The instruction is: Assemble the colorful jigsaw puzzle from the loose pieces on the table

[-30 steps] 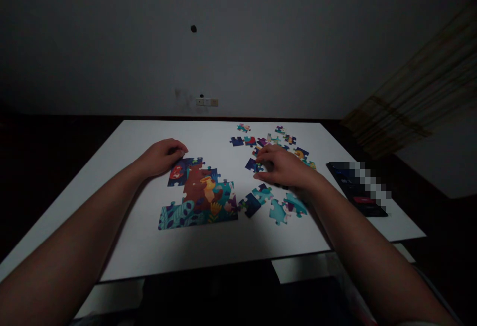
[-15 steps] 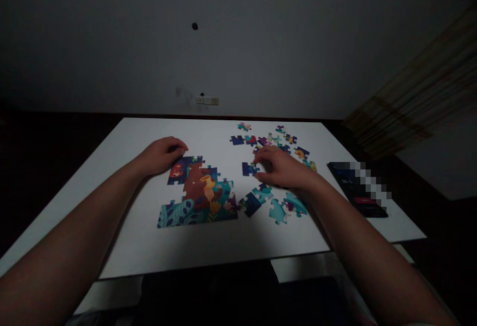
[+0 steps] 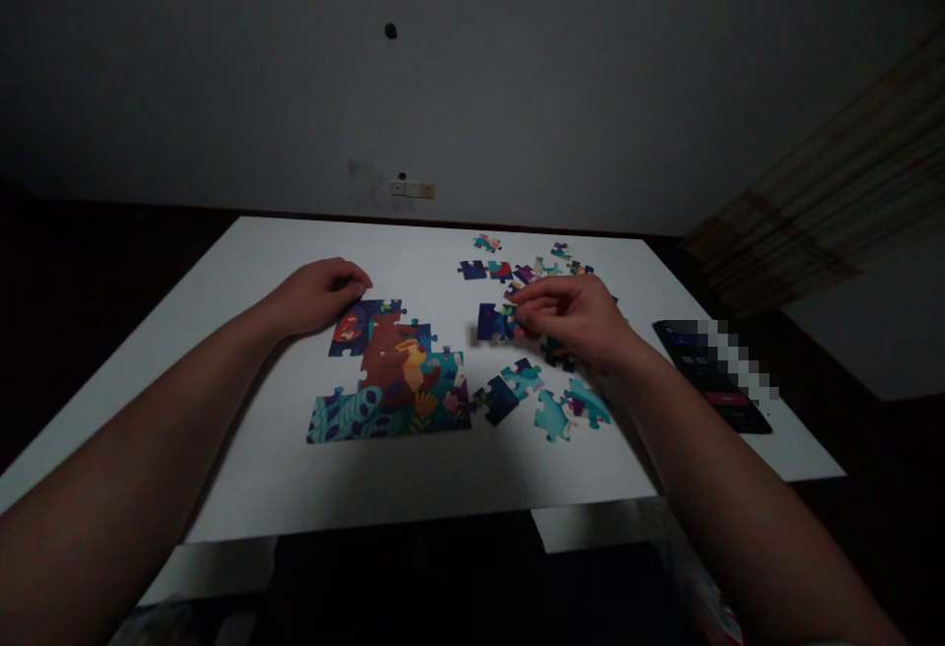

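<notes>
My right hand (image 3: pixel 572 316) pinches a dark blue jigsaw piece (image 3: pixel 496 322) with green on it, held slightly above the table right of the joined puzzle. The partly joined jigsaw puzzle (image 3: pixel 399 370) shows a brown bear with a yellow jar, blue leaves along the bottom and a red animal at upper left. At its upper left corner rests my left hand (image 3: pixel 319 293), fingers loosely bent and thumb close to the puzzle's edge; I see nothing held in it. A dark blue piece pair (image 3: pixel 496 400) lies just right of the puzzle.
Loose jigsaw pieces lie at the back right, including a dark blue one (image 3: pixel 472 270) and a pink and teal one (image 3: pixel 486 243). Teal pieces (image 3: pixel 552 417) lie below my right hand. A dark phone (image 3: pixel 713 380) rests near the white table's (image 3: pixel 413 484) right edge.
My right hand has lifted the dark blue piece slightly off the table, its fingers now closed on the piece's right side. My left hand stays at the puzzle's corner. The view has shifted slightly.
</notes>
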`<state>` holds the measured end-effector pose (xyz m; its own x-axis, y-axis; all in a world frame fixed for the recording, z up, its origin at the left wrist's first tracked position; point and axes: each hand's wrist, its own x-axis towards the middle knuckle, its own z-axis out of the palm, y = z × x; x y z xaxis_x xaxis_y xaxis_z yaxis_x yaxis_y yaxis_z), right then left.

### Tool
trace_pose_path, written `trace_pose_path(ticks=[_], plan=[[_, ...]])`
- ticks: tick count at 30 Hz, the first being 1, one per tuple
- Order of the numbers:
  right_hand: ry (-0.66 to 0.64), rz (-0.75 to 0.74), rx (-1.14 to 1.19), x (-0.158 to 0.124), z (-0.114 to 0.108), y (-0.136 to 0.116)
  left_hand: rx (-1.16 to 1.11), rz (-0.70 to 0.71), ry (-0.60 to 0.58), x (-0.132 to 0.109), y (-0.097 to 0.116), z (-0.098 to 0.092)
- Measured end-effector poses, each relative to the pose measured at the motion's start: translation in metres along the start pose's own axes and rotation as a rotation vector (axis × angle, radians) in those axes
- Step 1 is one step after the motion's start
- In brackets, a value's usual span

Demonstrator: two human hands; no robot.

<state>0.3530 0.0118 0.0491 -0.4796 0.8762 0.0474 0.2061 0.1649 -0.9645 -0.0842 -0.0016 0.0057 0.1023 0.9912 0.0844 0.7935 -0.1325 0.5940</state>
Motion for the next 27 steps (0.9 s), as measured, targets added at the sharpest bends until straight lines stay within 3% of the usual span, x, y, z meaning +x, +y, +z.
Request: trace_pose_path(ticks=[15, 27], plan=[[0.05, -0.028, -0.076, -0.002, 0.0042, -0.0022, 0.043, -0.024, -0.012, -0.0001, 0.0035, -0.0022], [0.019, -0.03, -0.044, -0.0005, 0.0037, 0.0007, 0.05, -0.028, -0.016, -0.0012, 0.0049, -0.0028]])
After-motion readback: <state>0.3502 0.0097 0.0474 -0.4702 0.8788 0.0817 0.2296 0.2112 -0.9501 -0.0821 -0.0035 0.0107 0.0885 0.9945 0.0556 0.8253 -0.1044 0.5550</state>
